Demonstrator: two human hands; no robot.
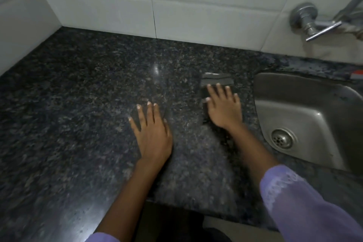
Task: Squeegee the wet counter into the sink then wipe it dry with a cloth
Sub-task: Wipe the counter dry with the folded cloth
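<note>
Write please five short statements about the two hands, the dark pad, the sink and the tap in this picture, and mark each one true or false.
1. The right hand presses flat on a dark rectangular pad on the speckled dark granite counter. True.
2. The left hand holds a white cloth. False: it lies bare and flat on the counter, holding nothing.
3. The stainless steel sink is to the right of the pad. True.
4. The sink is full of dishes. False: its basin shows only the round metal drain.
5. The metal tap stands on the counter. False: it comes out of the white tiled wall.
</note>
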